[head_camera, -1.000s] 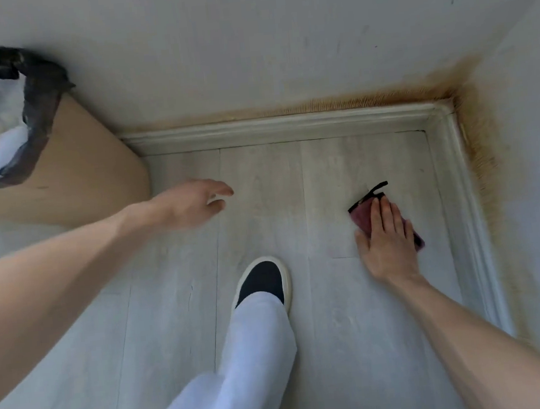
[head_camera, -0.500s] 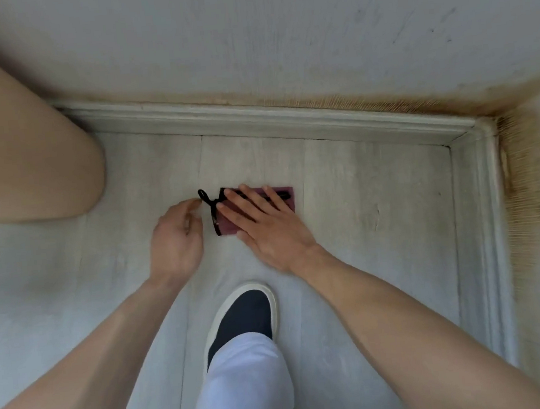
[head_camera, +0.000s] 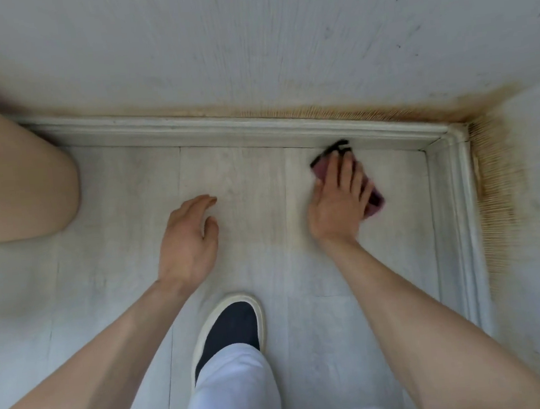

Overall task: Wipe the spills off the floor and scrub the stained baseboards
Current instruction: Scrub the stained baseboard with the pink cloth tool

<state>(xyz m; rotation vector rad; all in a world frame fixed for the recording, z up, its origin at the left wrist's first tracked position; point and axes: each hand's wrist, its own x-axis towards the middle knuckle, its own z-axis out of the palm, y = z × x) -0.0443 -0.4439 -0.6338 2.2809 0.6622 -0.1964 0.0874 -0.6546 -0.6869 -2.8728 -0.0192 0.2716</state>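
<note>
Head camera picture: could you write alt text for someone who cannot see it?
A person's right hand presses a maroon cloth flat on a pale floor beside a white baseboard near a brown-stained wall corner. The left hand hovers open; a dark shoe shows below.
</note>
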